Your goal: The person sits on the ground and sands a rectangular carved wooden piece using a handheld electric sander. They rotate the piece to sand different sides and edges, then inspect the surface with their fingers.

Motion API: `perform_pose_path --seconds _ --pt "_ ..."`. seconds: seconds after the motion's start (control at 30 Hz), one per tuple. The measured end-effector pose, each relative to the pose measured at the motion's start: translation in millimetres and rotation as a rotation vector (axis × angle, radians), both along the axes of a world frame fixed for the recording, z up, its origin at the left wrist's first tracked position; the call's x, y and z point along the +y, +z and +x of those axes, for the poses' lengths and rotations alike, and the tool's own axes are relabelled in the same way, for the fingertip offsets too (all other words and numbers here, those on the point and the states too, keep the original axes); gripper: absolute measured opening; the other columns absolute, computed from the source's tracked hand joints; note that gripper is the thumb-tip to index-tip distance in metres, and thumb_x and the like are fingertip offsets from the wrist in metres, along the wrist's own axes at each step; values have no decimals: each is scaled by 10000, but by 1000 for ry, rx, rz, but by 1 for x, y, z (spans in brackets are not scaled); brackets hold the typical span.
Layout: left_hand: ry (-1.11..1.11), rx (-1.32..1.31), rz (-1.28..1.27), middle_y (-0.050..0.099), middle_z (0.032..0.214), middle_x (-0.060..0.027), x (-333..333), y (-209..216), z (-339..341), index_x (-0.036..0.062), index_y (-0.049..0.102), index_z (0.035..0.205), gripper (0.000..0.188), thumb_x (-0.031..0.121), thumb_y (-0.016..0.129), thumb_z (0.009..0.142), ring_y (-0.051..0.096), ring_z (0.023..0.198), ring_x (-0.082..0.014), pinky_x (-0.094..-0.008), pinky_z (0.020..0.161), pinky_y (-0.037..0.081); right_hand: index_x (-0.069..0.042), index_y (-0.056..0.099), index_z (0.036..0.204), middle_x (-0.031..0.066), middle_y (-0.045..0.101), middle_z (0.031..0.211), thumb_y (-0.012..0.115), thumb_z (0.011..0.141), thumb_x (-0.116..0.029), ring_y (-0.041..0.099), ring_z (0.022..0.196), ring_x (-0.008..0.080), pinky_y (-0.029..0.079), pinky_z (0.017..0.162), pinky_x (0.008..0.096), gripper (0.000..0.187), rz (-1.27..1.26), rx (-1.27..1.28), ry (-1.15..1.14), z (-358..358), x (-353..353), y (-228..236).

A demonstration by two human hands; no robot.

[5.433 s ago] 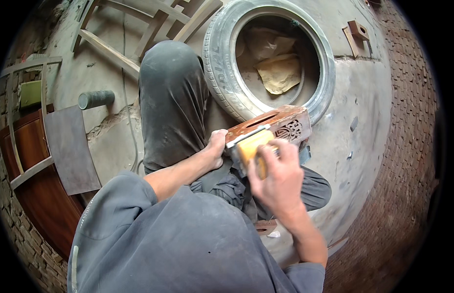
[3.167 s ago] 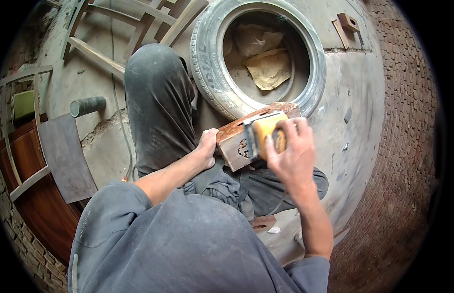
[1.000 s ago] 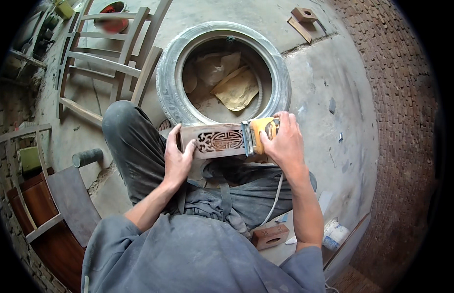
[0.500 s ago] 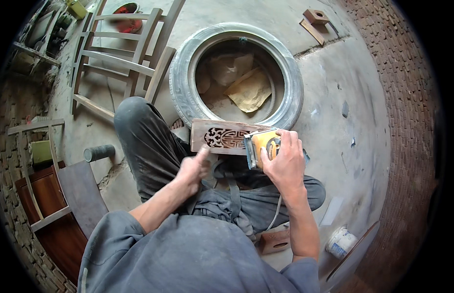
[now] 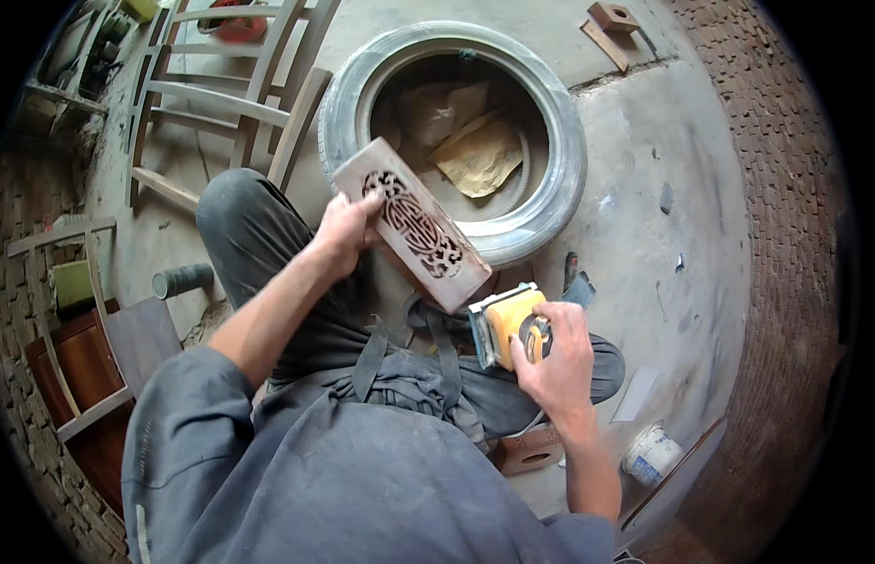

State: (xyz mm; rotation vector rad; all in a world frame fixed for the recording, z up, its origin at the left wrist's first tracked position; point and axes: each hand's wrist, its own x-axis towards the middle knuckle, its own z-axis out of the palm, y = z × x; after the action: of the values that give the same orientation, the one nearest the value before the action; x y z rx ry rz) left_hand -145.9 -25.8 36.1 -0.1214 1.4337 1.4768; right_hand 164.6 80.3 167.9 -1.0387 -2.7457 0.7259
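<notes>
My left hand (image 5: 350,226) grips a carved wooden panel (image 5: 465,274) by its left long edge, thumb on top near the cut-out pattern. The panel is tilted diagonally, its far end over the rim of a tyre (image 5: 555,202) lying flat on the floor. In my right hand (image 5: 557,362) is a yellow electric sander (image 5: 505,320), held by its body above my right leg. Its sanding pad faces left, toward the panel's near end, and a small gap separates the two. Yellowish sheet material (image 5: 478,160) lies inside the tyre.
A wooden chair-like frame (image 5: 259,103) stands far left. Beside my left knee lies a dark cylinder (image 5: 182,280). Perforated bricks (image 5: 529,453) and a white bucket (image 5: 654,456) are near right. A dark-handled tool (image 5: 571,266) lies beyond the sander; another brick (image 5: 612,17) sits far right.
My left hand has taken hold of the panel and turned it from level to diagonal, lifting it over the tyre. The sander has come off the panel and moved nearer to me.
</notes>
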Motion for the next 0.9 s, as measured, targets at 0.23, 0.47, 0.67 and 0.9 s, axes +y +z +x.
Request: perform_pose_path --seconds 0.23,0.47,0.67,0.9 --pt "225 105 36 748 1120 -50 5 -29 0 36 647 1300 424 366 739 1051 719 949 -149 -355 824 606 -95 633 1204 132 609 1189 855 774 -102 636 1092 352 579 855 463 485 1 68 34 -13 -40 2" --pt "246 321 24 773 1022 -45 18 -41 6 -8 737 1192 419 366 802 1013 702 875 -112 -304 799 579 -71 625 1216 157 609 1182 863 761 -70 628 1089 370 554 899 470 513 -60 49 57 -40 -43 -2" --pt "256 372 14 768 1009 -24 16 -35 11 -22 748 1183 411 353 796 1022 680 877 -86 -282 808 567 -72 620 1222 153 606 1178 863 759 -75 630 1074 368 566 854 464 523 -73 13 98 -54 -34 -4" --pt "229 415 0 754 1043 -21 16 -35 10 -12 733 1214 436 374 795 1020 671 911 -86 -276 832 556 -95 653 1191 110 601 1172 859 774 -123 628 1077 324 609 666 413 466 -21 17 133 -76 -23 -11"
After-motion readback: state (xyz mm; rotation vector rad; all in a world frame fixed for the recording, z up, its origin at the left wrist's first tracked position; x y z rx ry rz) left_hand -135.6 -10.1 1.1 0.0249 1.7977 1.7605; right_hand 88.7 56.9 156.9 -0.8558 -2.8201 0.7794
